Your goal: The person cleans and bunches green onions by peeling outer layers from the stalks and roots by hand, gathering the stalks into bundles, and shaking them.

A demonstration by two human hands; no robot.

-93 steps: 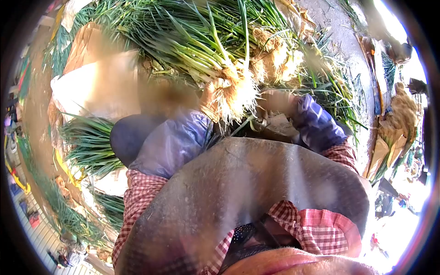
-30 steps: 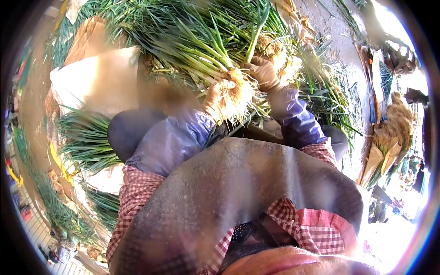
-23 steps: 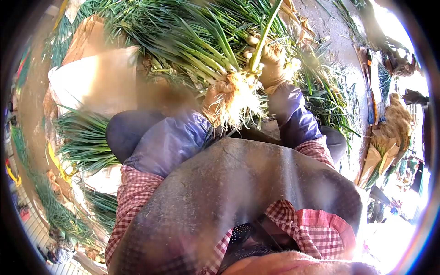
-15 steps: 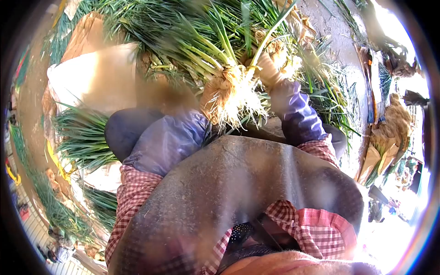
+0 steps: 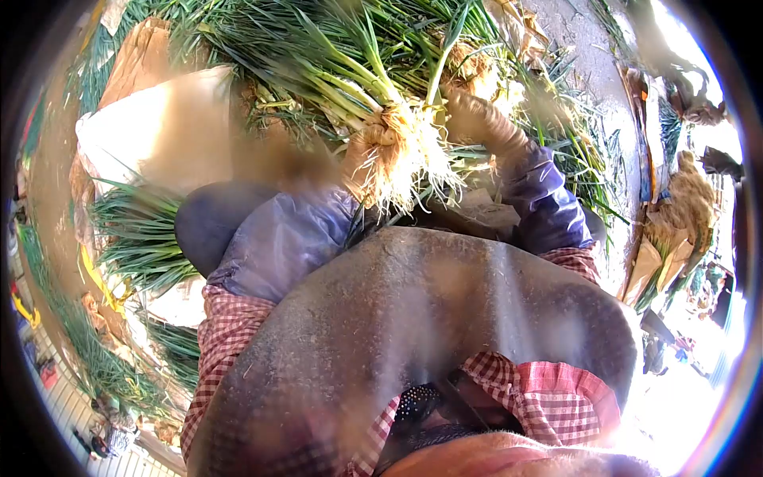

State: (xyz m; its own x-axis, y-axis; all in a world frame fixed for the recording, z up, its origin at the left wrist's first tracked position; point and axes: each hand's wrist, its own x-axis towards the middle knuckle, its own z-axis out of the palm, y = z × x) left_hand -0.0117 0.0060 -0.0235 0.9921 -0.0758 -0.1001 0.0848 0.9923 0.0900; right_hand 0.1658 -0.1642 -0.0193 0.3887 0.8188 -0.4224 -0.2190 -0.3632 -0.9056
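My left hand (image 5: 367, 151) is closed around the root end of a bunch of green onions (image 5: 391, 119). The long green leaves point up and away from me, and pale stringy roots hang over my fingers. One thicker stalk (image 5: 439, 71) stands at the right side of the bunch. Just right of the roots is my right hand (image 5: 481, 123), its fingertips pointing toward that stalk. Those fingers are blurred, so I cannot make out whether they touch or grip anything. Beyond both hands lies a large heap of green onions (image 5: 262, 40).
A dark apron (image 5: 413, 310) covers my lap. To the left are a pale sheet (image 5: 159, 131) and another pile of green leaves (image 5: 143, 234). Brown paper (image 5: 520, 32) lies at the back, and a root-ended bundle (image 5: 683, 199) is at the far right.
My right hand has shifted slightly right and toward me, away from the thick stalk. That stalk now leans closer to the bunch. My left hand keeps its hold in nearly the same place.
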